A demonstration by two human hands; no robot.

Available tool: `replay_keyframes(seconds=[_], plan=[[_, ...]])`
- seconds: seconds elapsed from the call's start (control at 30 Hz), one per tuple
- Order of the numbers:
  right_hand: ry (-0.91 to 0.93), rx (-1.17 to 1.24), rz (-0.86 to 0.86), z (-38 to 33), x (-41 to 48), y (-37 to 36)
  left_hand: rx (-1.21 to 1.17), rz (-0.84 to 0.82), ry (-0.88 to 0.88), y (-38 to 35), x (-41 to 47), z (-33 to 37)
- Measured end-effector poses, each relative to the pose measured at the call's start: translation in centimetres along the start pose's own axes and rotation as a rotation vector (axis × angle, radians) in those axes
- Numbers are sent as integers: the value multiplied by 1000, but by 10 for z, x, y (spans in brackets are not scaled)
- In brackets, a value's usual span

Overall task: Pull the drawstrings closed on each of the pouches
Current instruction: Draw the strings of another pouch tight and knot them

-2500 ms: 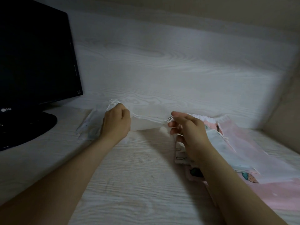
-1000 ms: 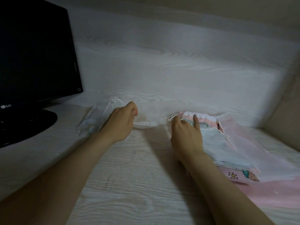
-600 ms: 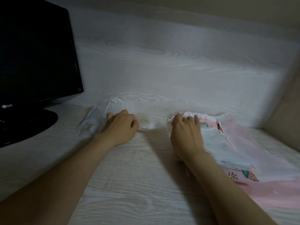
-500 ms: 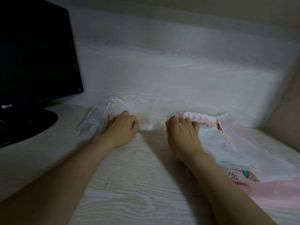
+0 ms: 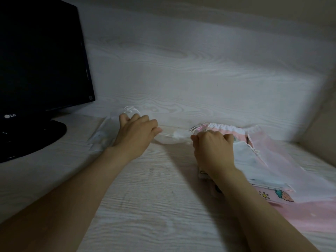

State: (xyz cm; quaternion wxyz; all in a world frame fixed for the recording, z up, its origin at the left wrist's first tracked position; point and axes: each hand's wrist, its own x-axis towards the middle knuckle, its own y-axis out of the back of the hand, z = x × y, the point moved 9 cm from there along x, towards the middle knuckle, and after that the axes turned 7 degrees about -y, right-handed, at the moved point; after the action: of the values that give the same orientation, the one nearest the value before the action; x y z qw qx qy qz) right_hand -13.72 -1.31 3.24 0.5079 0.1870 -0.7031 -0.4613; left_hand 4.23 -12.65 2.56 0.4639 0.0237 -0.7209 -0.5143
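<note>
A small white pouch lies on the desk between my hands, its mouth bunched. My left hand rests with loosely bent fingers over a flat stack of white pouches at the left, and its thumb tip touches the small white pouch. A knotted drawstring sticks up behind its fingers. My right hand curls its fingers down over the top left corner of a pile of pink and printed pouches, beside frayed drawstring ends. What the fingers hold is hidden.
A black monitor on a round stand fills the left. A pale wood-grain back panel rises right behind the pouches, and a side wall closes the right. Bare desk lies in front of my hands.
Both hands let go of the white pouch's drawstrings. The left hand set it down beside the left stack and rests there. The right hand moved onto the pink pile and curled its fingers.
</note>
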Motion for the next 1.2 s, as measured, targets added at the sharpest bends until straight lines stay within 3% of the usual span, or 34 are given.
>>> replay_keyframes(seconds=[0.13, 0.37, 0.57, 0.73, 0.87, 1.0, 1.2], plan=[[26, 121, -57, 4, 1, -10, -154, -50, -166, -4, 4, 5], [201, 178, -203, -20, -9, -17, 42, 113, -206, 10, 4, 15], [120, 270, -99, -13, -7, -3, 46, 70, 35, 17, 0, 16], [-65, 380, -29, 2, -4, 6, -117, 241, 19, 29, -1, 22], [15, 516, 101, -7, -5, 19, -348, 315, 4, 33, -2, 26], [172, 580, 146, -21, -9, 24, -550, 215, -7, 21, -3, 42], [233, 649, 165, -26, -10, 24, -550, 111, -6, 3, -4, 56]])
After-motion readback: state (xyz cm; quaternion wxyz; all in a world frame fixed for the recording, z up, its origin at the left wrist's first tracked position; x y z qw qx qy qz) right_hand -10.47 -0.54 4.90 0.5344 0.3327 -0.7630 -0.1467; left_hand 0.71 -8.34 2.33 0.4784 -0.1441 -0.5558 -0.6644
